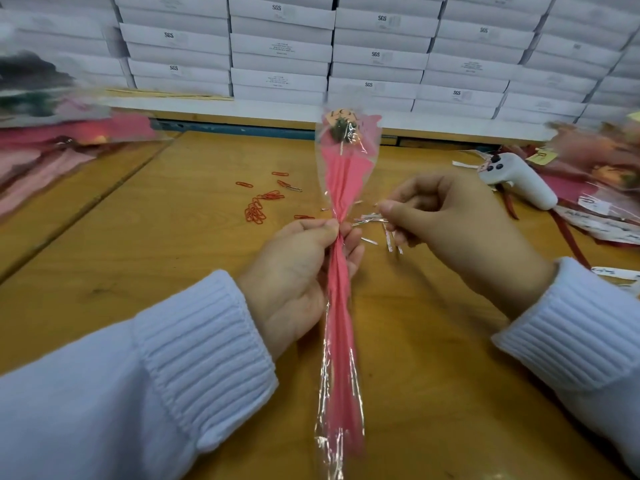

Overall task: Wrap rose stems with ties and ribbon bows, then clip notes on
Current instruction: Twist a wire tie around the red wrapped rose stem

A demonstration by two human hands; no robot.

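Rose [341, 188], wrapped: my left hand [298, 271] grips its middle; my right hand [450, 220], at 3 o'clock, pinches ties [369, 219].

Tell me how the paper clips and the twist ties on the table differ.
The paper clips are mostly red; the twist ties are silvery. The paper clips are bent loops; the twist ties are straight strips. The paper clips lie left of the wrapped rose, the twist ties right of it, at the right hand. Both are scattered on the table.
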